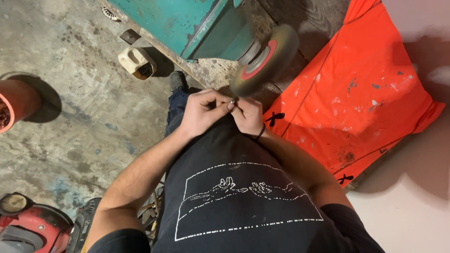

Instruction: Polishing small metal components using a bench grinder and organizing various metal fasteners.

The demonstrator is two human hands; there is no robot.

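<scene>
Both my hands meet in front of my chest, pinching one small metal piece (232, 100) between their fingertips. My left hand (204, 110) curls over it from the left. My right hand (247, 115), with a dark band at the wrist, grips it from the right. The piece sits right at the lower edge of a round buffing wheel (265, 58) with a red hub, mounted on a teal machine (187, 23). Whether the piece touches the wheel I cannot tell; the wheel looks blurred.
An orange cloth (361, 93) spattered with paint hangs to the right over a stand. A white plastic jug (137, 62) stands on the stained concrete floor at left. A red bucket (11, 105) is at the far left, and a red machine (28, 227) at bottom left.
</scene>
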